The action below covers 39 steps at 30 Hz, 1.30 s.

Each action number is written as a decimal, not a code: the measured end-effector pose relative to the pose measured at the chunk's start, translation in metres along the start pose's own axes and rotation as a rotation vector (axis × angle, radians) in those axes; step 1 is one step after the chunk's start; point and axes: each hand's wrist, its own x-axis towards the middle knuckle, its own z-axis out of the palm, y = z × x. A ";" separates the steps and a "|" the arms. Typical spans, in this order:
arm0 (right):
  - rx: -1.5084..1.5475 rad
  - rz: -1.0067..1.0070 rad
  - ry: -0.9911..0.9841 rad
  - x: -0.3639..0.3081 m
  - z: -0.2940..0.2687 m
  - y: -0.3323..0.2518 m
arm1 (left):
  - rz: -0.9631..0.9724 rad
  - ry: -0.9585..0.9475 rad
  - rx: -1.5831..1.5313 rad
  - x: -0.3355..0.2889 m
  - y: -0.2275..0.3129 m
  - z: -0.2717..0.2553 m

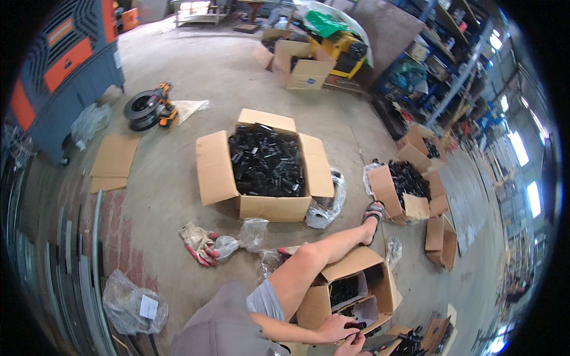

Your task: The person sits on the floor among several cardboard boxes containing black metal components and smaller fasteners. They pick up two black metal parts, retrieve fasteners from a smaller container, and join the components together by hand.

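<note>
Head view, sole camera on station. I find the left hand (336, 328) closed around a short black tube piece (358, 326), one end of which projects beyond the fingers. The right hand (351, 345) is just below, fingertips bent toward the same item; whether it also grips, I cannot tell, as the frame cuts it off. In the picture the tube piece overlaps the lower edge of the near carton (313, 307); its height above that edge cannot be established.

Handling assessment: dark and slightly shiny, the piece is judged light, stiff and smooth, with some risk of slipping or rolling in the fingers. Breakage appears unlikely. Material not confirmed. Recommended hold: around the outer wall at mid-length, leaving both ends exposed.

Edges: the near carton's flaps stand raised at its upper edge, and a grey inner sheet (367, 310) rises inside, near its lower right corner, beside black parts (343, 289); I rate both as catch points. The bare leg (332, 252) runs past the carton's upper left corner and limits travel on that side. Beyond the lower right corner, loose black pieces (409, 344) restrict low movement to the right. I judge the best working room to be upward, over the carton's mouth, above flap height.
</note>
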 end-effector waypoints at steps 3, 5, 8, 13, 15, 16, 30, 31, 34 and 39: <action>-0.300 0.122 0.087 -0.003 0.008 -0.025 | -0.055 -0.045 0.010 -0.001 -0.006 0.000; -0.202 0.025 0.203 -0.003 0.006 -0.005 | -0.055 -0.084 -0.031 -0.004 0.002 0.005; 0.007 -0.034 0.245 -0.009 0.008 -0.001 | -0.070 -0.036 0.023 -0.003 0.000 0.011; -0.230 0.101 0.309 -0.014 -0.002 0.021 | -0.134 -0.149 0.144 -0.011 0.004 0.022; -0.092 0.091 0.356 -0.018 -0.001 0.028 | -0.170 -0.167 0.117 -0.013 -0.007 0.034; 0.005 0.062 0.388 -0.022 0.000 0.030 | -0.187 -0.178 0.125 -0.013 -0.012 0.038; -0.052 0.113 0.288 -0.021 -0.040 0.032 | -0.263 -0.265 0.150 -0.005 -0.009 0.069; -0.089 0.111 0.278 -0.022 -0.040 0.037 | -0.260 -0.270 0.149 -0.005 -0.012 0.070; -0.143 0.099 0.292 -0.019 -0.039 0.049 | -0.257 -0.279 0.152 -0.005 -0.013 0.074; 0.153 0.097 0.254 -0.023 -0.042 0.052 | -0.378 -0.308 -0.050 0.002 -0.020 0.073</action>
